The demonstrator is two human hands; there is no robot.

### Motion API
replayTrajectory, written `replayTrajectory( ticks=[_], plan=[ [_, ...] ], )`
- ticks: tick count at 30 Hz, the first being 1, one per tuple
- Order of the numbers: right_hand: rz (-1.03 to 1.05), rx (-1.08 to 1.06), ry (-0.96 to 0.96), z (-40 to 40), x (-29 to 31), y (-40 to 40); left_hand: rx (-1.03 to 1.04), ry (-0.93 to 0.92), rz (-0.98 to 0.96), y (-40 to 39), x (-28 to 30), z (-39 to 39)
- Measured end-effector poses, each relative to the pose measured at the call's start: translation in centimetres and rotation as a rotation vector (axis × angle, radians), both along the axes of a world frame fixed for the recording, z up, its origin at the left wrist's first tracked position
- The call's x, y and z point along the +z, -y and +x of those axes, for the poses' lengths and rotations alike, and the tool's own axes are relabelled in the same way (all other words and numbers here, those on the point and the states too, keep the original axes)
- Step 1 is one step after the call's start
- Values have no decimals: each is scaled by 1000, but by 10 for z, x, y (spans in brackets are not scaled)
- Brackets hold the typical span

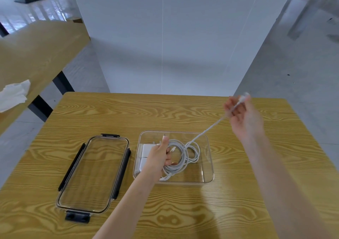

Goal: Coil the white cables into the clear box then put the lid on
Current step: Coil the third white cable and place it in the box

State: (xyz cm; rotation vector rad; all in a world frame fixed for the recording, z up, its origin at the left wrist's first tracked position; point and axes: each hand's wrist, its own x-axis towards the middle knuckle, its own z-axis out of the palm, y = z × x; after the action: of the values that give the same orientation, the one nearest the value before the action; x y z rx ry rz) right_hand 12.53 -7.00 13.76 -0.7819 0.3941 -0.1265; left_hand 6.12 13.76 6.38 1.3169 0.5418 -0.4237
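The clear box (208,179) stands on the wooden table, a little right of centre. Inside it lies a coil of white cables (185,156) beside white power adapters (145,151) at the box's left end. My left hand (160,155) reaches into the box and presses down on the coil. My right hand (242,116) is raised above the table's far right, fingers pinched on the free end of one white cable, whose plug (243,96) sticks out past the fingers. That cable runs taut down to the coil. The clear lid (71,202) with black latches lies flat, left of the box.
The wooden table (183,114) ends just behind the box, against a white partition (165,37). A second wooden table (36,46) stands at the left with crumpled white paper (13,93) on it.
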Motion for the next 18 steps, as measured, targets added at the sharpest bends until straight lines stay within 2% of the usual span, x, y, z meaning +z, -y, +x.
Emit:
replayTrajectory(
  ticks=[6,12,14,17,18],
  plan=[
    [-328,426,-73,-18,-25,-41,-24,2,-3,6,2,-4],
    [-427,531,-167,-24,-39,-60,-63,82,25,9,3,-8],
    [-611,609,-203,-24,-43,-62,-103,117,44,9,2,-9],
    [-1071,689,-162,-24,-53,-66,-202,179,104,10,1,-9],
    [-1159,691,-137,-24,-55,-67,-236,197,121,10,2,-9]
  ],
)
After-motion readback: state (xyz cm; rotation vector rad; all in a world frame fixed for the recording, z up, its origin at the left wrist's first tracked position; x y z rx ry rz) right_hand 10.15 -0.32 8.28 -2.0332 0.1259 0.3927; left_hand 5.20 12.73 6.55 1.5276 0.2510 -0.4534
